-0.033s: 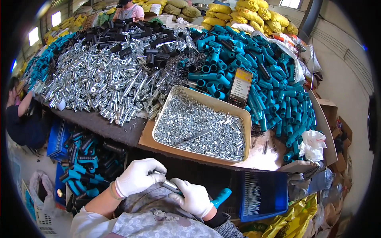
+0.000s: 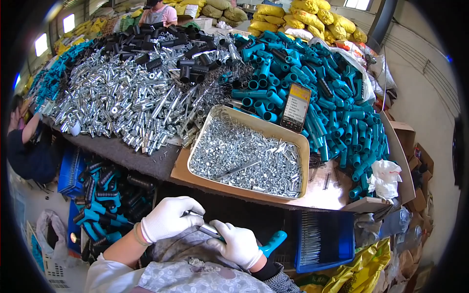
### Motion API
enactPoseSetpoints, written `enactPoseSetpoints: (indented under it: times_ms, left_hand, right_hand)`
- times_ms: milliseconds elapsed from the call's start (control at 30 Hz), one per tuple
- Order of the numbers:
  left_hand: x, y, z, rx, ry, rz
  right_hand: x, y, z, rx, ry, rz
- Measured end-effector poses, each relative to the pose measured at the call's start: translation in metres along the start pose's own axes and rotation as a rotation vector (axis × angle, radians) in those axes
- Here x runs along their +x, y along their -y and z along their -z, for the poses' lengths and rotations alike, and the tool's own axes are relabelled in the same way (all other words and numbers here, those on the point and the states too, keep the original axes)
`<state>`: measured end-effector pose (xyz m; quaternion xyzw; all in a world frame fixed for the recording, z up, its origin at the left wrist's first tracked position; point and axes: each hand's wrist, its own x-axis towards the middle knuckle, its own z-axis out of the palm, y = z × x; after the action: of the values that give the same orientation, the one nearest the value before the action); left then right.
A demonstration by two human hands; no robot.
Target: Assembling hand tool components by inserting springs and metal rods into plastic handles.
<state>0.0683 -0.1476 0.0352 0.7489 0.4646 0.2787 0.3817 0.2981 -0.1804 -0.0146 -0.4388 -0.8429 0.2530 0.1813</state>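
Left hand and right hand each grip-pinch a half-hidden metal tube.

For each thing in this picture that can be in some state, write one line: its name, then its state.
left hand: gloved, gripping a metal tube
right hand: gloved, gripping a teal handle
metal tube: held between both hands
tray: filled with small silver parts
phone: screen lit, lying on teal handles
blue bin: holding thin metal springs

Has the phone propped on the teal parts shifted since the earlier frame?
No. The phone leans at the same spot against the teal tubes, just past the far rim of the tray of small metal parts.
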Motion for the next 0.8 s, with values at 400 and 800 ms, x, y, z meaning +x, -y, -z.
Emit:
enactPoseSetpoints:
  times_ms: [400,800]
  left_hand:
    - [-0.006,0.004,-0.015,0.086,0.016,-0.034]
    - [-0.007,-0.018,0.01,0.035,0.165,0.091]
  right_hand:
    - [-0.002,0.0,0.002,-0.045,-0.041,-0.025]
    - [-0.01,-0.015,0.017,0.346,0.046,0.024]
